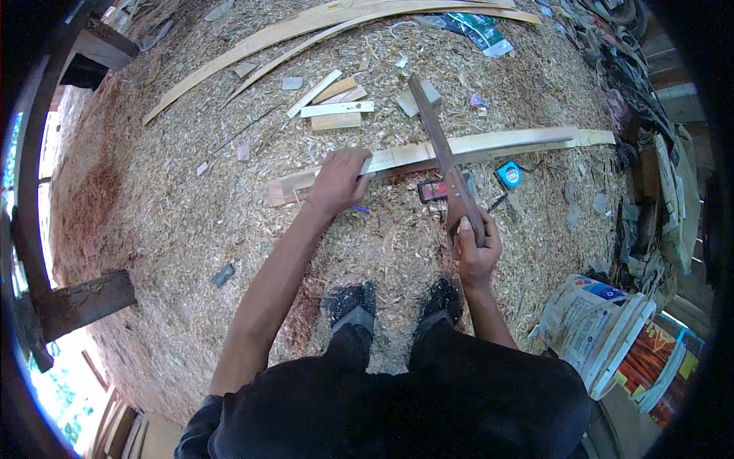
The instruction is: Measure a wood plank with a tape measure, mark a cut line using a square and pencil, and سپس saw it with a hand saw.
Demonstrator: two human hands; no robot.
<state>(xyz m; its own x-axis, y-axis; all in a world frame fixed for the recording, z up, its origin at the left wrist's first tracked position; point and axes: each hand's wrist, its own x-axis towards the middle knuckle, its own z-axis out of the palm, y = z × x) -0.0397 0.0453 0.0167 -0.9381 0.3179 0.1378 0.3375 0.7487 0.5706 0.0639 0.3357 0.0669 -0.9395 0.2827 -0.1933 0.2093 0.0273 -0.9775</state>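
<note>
My right hand (478, 243) is closed round the wooden handle of a handsaw (437, 136). Its long dark blade points away from me and crosses over a pale wooden board (409, 154); whether its teeth touch the wood I cannot tell. The board lies crosswise in front of my feet. Toward its left end my left hand (340, 180) grips it, fingers curled over the far side and partly hidden. Just beyond the handle, partly covered by the saw, is a red and black object (433, 190). A blue tape measure (508, 174) lies to its right.
Wood shavings cover the ground. Beyond the board are several short offcuts (336, 107) and long curved strips (290, 32). A white bucket (592, 325) lies tilted at the near right. Cloth and scrap line the right side; a timber post (88, 302) juts in at left.
</note>
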